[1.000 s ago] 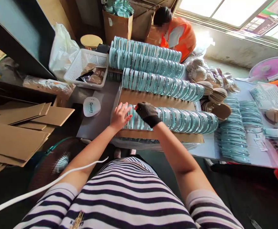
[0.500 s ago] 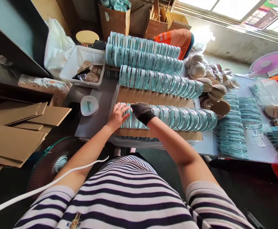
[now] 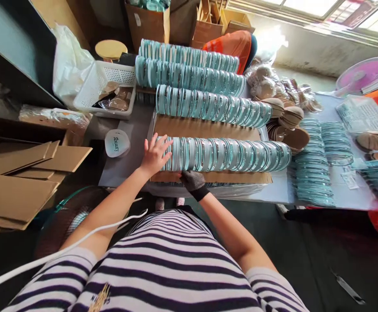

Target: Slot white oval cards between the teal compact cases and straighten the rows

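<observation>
A long row of round glass pieces (image 3: 227, 154), which look like lids, stands on edge across a cardboard sheet (image 3: 205, 128). My bare left hand (image 3: 155, 154) rests against the row's left end, its fingers spread over the outermost pieces. In a dark glove with a pale mesh back, my right hand (image 3: 193, 181) is low at the near side of the row, by the front edge of the cardboard. Its fingers are mostly tucked out of sight, so their grip does not show. Behind the cardboard lies another similar glass row (image 3: 213, 106).
Further rows of glass (image 3: 189, 76) lie at the back. A white basket (image 3: 104, 110) with wrapped parts and a white lettered container (image 3: 117, 143) are on the left. Brown bowl-like pieces (image 3: 294, 138) and upright glass stacks (image 3: 312, 173) are on the right. A white cable (image 3: 94, 229) crosses in front.
My right hand has moved from the top of the glass row down to its near side. My left hand stays at the left end, fingers spread. The view has shifted slightly.
</observation>
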Motion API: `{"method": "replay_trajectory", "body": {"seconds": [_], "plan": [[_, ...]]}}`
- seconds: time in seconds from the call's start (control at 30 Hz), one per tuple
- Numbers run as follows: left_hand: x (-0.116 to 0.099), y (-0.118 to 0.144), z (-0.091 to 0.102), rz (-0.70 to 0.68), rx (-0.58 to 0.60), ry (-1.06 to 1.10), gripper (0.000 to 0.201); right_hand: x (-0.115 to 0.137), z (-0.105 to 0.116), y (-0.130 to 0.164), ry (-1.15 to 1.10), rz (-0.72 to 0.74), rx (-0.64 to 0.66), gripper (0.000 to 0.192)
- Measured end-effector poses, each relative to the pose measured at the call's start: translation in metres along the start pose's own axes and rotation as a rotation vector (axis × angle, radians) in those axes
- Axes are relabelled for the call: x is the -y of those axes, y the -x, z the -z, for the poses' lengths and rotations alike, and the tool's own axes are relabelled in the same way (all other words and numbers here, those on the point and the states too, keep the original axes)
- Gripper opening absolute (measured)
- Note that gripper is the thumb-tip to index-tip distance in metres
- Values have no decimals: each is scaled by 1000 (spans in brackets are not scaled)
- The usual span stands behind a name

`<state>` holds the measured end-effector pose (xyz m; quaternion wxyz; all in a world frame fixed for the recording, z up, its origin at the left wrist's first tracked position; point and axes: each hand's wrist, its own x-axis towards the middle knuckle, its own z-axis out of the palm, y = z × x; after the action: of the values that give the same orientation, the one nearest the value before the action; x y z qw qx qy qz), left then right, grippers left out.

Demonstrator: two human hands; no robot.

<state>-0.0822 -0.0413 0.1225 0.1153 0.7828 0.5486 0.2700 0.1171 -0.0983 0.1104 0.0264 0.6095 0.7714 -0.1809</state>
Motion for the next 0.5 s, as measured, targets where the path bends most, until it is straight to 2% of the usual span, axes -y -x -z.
{"method": "replay_trajectory", "body": {"seconds": [0.1,0.13,0.17,0.23,0.3,0.37,0.43,0.5], "plan": [[-22,-8,-4,-107,31,-31,56,-16,60,-26,104,-58,-219,41],[-27,-11,-8,-125,50,-32,59,-20,79,-42,147,-62,-235,39],[-32,-14,-13,-130,70,-33,60,-22,95,-60,183,-69,-197,37],[-36,-18,-21,-119,104,-31,60,-21,118,-98,234,-57,-13,33],[-34,-19,-28,-115,120,-29,59,-13,130,-127,288,3,184,32],[-31,-18,-30,-117,115,-27,59,-4,135,-139,364,94,261,32],[-28,-16,-31,-112,109,-23,61,3,136,-132,425,157,210,31],[-27,-14,-30,-107,108,-20,62,3,132,-109,405,168,100,31]]}}
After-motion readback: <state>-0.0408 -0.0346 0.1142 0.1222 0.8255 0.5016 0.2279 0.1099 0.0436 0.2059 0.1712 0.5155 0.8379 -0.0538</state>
